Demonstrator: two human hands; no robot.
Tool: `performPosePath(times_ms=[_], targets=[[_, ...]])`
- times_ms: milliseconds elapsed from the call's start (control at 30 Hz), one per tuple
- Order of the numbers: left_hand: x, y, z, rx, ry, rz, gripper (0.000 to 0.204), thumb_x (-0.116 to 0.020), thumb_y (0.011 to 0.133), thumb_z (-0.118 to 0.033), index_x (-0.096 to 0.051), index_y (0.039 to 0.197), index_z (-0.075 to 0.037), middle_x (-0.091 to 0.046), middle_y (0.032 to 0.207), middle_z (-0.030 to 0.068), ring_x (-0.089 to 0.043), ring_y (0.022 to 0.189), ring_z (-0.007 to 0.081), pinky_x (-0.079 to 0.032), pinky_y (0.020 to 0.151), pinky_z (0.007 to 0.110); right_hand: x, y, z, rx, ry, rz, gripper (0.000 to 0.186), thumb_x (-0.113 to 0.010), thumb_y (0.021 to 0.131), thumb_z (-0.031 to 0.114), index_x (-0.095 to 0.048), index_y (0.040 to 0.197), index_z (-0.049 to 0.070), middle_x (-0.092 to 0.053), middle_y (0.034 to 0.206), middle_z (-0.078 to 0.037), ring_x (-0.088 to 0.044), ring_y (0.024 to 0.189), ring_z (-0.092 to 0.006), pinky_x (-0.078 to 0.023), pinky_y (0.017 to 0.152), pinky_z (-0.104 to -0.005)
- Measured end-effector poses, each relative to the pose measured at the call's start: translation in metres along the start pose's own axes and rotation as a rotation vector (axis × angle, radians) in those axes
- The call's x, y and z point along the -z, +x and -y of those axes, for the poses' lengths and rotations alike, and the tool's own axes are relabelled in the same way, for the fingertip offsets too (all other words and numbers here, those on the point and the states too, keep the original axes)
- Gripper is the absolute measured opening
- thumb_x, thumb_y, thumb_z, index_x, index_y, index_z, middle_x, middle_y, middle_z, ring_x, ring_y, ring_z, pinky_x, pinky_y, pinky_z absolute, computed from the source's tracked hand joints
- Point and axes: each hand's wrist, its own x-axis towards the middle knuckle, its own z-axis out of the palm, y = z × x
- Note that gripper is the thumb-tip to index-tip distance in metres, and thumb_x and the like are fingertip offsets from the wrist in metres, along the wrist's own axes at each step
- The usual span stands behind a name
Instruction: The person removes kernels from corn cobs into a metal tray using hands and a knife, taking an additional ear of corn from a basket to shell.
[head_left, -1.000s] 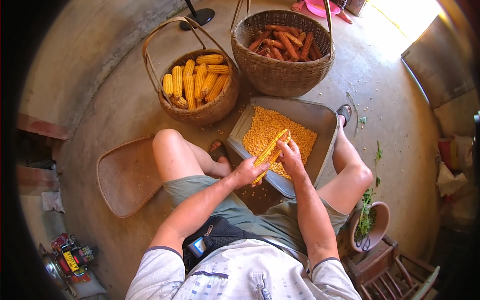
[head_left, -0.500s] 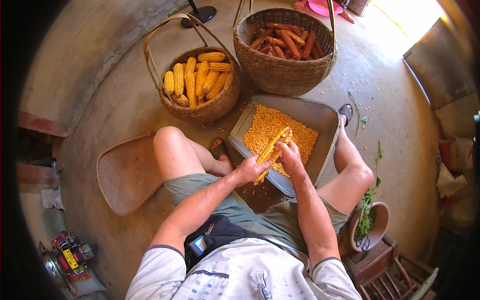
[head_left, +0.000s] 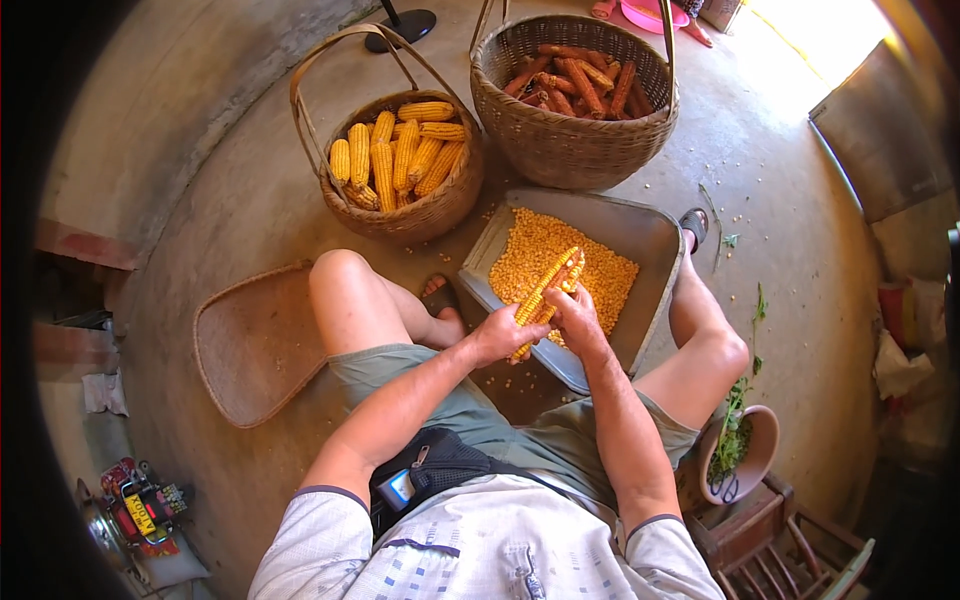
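1. 2 handled wicker baskets stand up front: the left basket (head_left: 425,222) loaded with yellow ears (head_left: 405,150), the right basket (head_left: 575,160) piled with reddish stripped cobs (head_left: 590,85).
2. Nearer in sits a grey tray (head_left: 640,240), loose kernels (head_left: 520,250) spread across its floor, with the right wrist (head_left: 597,350) crossing its near side and blocking part of the view.
3. Beside the left knee (head_left: 338,275) lies a shallow woven scoop (head_left: 260,350); out right, a pot (head_left: 765,440) of greens (head_left: 730,450).
4. Centre stage, the corn ear (head_left: 547,288) slants above the tray, bright yellow rows, reddish bare patches toward its far end.
5. Left hand (head_left: 498,336) wraps the lower end, fingers curled round it.
6. Right hand (head_left: 578,318) closes on the farther part, fingers bent; whether it grips a 2nd cob, I cannot tell.
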Motion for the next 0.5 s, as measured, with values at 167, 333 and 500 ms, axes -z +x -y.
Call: performPosePath(times_ms=[167,333,500], targets=[[-0.005,-0.002,0.007,-0.117,0.229,-0.140,0.042,-0.075,0.085,-0.025,-0.056,0.116,-0.004,-0.063,0.085,0.0036,-0.061,0.064,0.0122,-0.052,0.056,0.028,0.002,-0.001,0.011,0.030,0.022,-0.073,0.023,-0.063,0.090,0.018,-0.055,0.108,0.006,-0.058,0.084,-0.003,-0.053,0.061,-0.0100,-0.048,0.057,-0.0263],[-0.008,0.000,0.012,-0.236,0.555,-0.345,0.050,-0.077,0.079,-0.025,-0.057,0.117,-0.001,-0.068,0.093,0.0087,-0.066,0.078,0.0171,-0.055,0.074,0.034,-0.006,-0.001,0.008,-0.006,-0.139,-0.157,0.042,-0.071,0.088,0.035,-0.058,0.110,0.003,-0.064,0.091,-0.008,-0.060,0.070,-0.0142,-0.047,0.055,-0.0287],[-0.007,0.004,0.005,-0.089,0.598,-0.321,0.050,-0.077,0.078,-0.023,-0.058,0.118,-0.001,-0.069,0.100,0.0108,-0.067,0.090,0.0176,-0.053,0.082,0.034,-0.005,0.003,-0.007,-0.021,0.067,-0.135,0.039,-0.068,0.091,0.027,-0.054,0.115,0.001,-0.064,0.097,-0.008,-0.064,0.076,-0.0159,-0.051,0.054,-0.0299]])
